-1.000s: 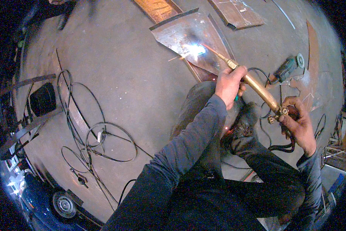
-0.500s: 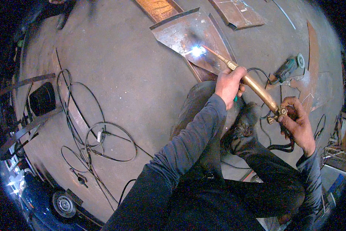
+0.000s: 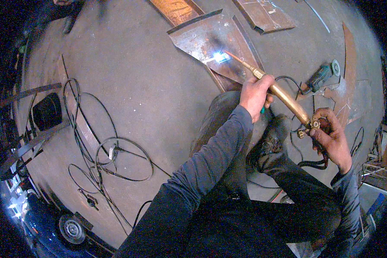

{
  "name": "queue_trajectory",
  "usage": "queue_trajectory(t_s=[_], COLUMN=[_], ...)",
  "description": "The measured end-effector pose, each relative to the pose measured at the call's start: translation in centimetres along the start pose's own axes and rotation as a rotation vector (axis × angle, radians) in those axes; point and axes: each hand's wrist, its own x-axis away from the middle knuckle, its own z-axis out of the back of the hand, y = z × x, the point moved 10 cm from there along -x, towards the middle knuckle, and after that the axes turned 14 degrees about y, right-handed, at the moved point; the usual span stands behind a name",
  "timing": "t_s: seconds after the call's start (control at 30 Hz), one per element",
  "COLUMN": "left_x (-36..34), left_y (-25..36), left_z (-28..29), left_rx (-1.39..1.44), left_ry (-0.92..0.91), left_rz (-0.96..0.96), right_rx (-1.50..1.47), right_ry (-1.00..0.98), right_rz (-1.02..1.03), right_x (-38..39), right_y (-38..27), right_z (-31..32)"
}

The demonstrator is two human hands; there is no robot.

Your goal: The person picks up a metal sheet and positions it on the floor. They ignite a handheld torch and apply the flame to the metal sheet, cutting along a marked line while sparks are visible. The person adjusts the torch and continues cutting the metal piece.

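A long brass gas torch (image 3: 290,98) with a copper-coloured tip slants up and to the left. My left hand (image 3: 254,93) is closed round the front of its handle. A small green piece (image 3: 263,110) shows under those fingers; I cannot make out what it is. At the rear end, the fingers of my right hand (image 3: 334,139) are closed on the torch by its brass valve knob (image 3: 315,124). Dark hoses run down from there. The tip points at a bent steel sheet piece (image 3: 198,36), where a bright blue-white glow (image 3: 220,56) hides the surface.
An angle grinder (image 3: 320,78) lies on the floor at right, beside rusty steel offcuts (image 3: 349,51). Another steel piece (image 3: 266,17) is at the far side. Black cables (image 3: 124,177) coil on the left floor. A blue vehicle with a wheel (image 3: 72,228) stands lower left.
The torch's rear end and my right hand have shifted very slightly left. Both hands keep their hold, and the glow stays at nearly the same spot on the sheet.
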Motion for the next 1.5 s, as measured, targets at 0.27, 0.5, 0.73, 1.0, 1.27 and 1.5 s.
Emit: queue_trajectory(t_s=[0.27,0.5,0.73,1.0,1.27,1.5], left_x=[-0.32,-0.01,-0.17,-0.15,-0.17,-0.25], left_y=[-0.45,0.06,-0.19,-0.16,-0.23,-0.19], left_z=[0.21,0.12,0.07,0.12,0.1,0.16], left_rx=[-0.068,-0.08,-0.035,-0.042,-0.039,-0.081], left_ry=[0.003,0.002,0.011,0.006,0.004,-0.003], left_rz=[0.006,-0.012,0.013,0.013,0.019,-0.002], right_rx=[-0.015,-0.024,-0.029,-0.043,-0.043,-0.032], right_ry=[-0.021,-0.023,-0.013,-0.008,-0.032,-0.021], right_rz=[0.021,0.02,0.015,0.017,0.014,0.015], right_x=[-0.06,-0.07,-0.21,-0.16,-0.26,-0.27], right_y=[-0.11,-0.04,0.21,-0.01,0.24,0.32], right_z=[-0.26,-0.3,-0.2,-0.35,-0.4,-0.35])
